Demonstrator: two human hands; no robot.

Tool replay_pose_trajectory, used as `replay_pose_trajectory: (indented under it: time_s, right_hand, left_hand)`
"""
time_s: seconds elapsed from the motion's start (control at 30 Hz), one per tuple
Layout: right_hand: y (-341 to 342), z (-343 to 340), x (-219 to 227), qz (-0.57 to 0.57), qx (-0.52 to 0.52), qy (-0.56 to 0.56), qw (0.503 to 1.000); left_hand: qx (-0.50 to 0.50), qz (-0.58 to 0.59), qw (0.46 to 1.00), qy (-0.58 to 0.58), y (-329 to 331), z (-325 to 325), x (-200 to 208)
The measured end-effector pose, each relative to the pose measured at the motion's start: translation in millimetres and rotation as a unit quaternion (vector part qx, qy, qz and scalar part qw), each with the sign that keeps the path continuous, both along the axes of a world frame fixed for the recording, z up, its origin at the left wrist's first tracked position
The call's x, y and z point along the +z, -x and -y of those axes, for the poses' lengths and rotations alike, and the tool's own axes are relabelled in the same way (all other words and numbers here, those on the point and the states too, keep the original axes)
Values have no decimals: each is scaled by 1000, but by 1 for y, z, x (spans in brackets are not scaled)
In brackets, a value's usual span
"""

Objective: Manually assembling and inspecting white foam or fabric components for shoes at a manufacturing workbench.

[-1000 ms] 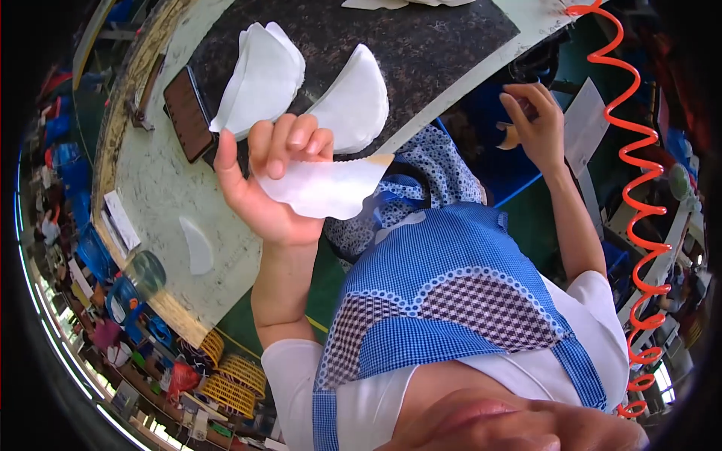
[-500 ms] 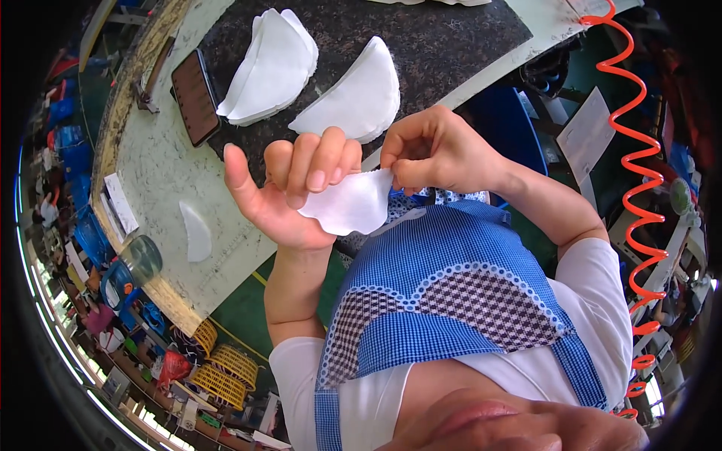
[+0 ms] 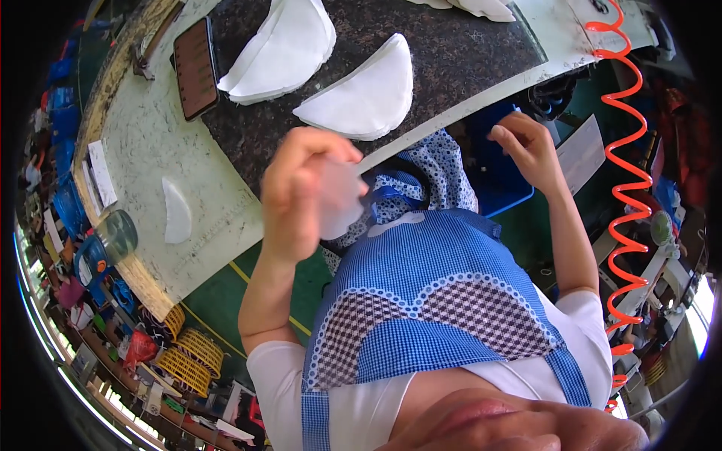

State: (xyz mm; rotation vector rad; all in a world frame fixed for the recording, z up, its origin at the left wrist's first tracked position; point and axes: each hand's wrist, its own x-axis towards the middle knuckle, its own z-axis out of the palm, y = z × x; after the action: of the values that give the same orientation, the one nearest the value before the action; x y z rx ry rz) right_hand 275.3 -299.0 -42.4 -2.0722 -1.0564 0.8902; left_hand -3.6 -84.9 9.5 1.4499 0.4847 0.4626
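My left hand is raised in front of my chest, back of the hand toward the camera, fingers closed on a thin white fabric piece that shows past the fingers. My right hand hovers apart to the right, below the table edge, fingers loosely spread and holding nothing. On the dark table mat beyond lie two stacks of white half-moon pieces, one near and one farther left.
A phone lies at the mat's left edge. A single white half-moon piece rests on the pale table top. An orange coiled hose hangs at the right. Blue bin below the table.
My right hand has let go of the white piece and moved right. My left hand has turned over, its back now facing up, still holding the piece.
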Motion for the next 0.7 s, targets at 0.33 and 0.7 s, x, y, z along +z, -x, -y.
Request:
replay_pose_trajectory:
  time_s: [0.33,0.7]
  right_hand:
    - [54,-69,43,-358,108,-80,924]
    - [41,-133,19,-117,79,-41,989]
  left_hand:
    - [-41,-136,984,106,2,17,10]
    - [141,-104,980,-96,-30,-28,-33]
